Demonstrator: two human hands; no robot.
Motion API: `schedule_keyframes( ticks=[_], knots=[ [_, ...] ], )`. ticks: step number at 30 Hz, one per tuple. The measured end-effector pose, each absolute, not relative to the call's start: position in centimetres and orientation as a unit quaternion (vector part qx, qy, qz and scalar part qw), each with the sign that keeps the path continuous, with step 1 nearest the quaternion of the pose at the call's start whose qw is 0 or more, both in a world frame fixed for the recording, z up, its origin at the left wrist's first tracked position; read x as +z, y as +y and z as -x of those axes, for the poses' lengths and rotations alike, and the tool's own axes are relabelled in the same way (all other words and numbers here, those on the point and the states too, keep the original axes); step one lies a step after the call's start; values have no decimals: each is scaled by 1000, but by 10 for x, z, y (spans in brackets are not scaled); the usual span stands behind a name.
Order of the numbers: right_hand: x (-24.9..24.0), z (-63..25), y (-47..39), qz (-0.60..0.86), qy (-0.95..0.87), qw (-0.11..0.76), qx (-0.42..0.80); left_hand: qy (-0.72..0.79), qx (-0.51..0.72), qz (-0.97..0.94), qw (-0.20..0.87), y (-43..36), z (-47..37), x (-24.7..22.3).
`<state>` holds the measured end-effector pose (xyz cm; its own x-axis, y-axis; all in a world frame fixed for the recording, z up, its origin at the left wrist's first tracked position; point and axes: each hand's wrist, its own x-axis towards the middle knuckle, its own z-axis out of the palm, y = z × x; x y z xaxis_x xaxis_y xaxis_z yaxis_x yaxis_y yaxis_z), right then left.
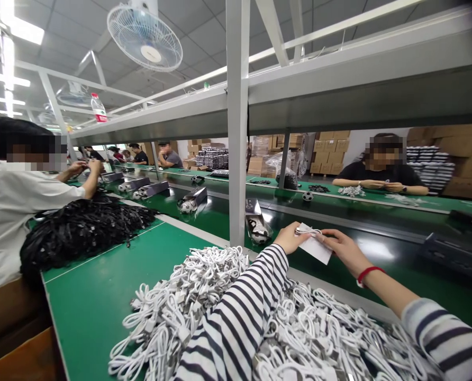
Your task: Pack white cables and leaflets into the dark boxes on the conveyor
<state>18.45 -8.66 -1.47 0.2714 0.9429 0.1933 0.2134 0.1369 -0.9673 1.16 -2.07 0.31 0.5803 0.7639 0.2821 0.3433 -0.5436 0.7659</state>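
Factory lines of green tabletop are stretching far into the room under a grey metal frame, with a ceiling fan hanging above. On the left, a co-worker in white is sitting by a heap of black cables. Near the camera, a big pile of white cables is lying on the tabletop. Beyond it, the 2 hands are meeting: the left hand and right hand are both pinching a small white bag with a coiled white cable at its mouth.
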Motion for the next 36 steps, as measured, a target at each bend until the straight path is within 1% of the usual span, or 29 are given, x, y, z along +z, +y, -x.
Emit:
schedule_keyframes(
  ticks=[4,8,10,12,14,17,20,25,30,33,36],
  knots=[
    [-12,-184,-90,560,-526,554,321,334,297,-831,330,-21,-11,2],
    [-11,-186,-89,561,-561,564,229,347,287,-842,298,-26,-10,4],
    [-9,-186,-90,580,-593,540,142,352,300,-853,240,-30,-9,8],
    [-5,-184,-93,596,-624,503,53,344,327,-867,152,-35,-7,13],
    [0,-180,-98,593,-649,476,-9,315,345,-882,67,-39,-7,18],
    [5,-173,-103,562,-675,474,-60,266,336,-904,-16,-43,-8,22],
    [6,-168,-104,544,-687,475,-80,256,338,-904,-56,-43,-10,23],
    [7,-166,-105,554,-677,476,-90,254,360,-894,-82,-45,-10,26],
    [8,-168,-104,554,-671,484,-95,240,344,-906,-51,-49,-11,31],
    [7,-168,-103,556,-678,476,-75,260,353,-898,-25,-48,-11,30],
    [7,-167,-104,576,-669,467,-46,273,374,-886,-23,-45,-11,28]
  ],
)
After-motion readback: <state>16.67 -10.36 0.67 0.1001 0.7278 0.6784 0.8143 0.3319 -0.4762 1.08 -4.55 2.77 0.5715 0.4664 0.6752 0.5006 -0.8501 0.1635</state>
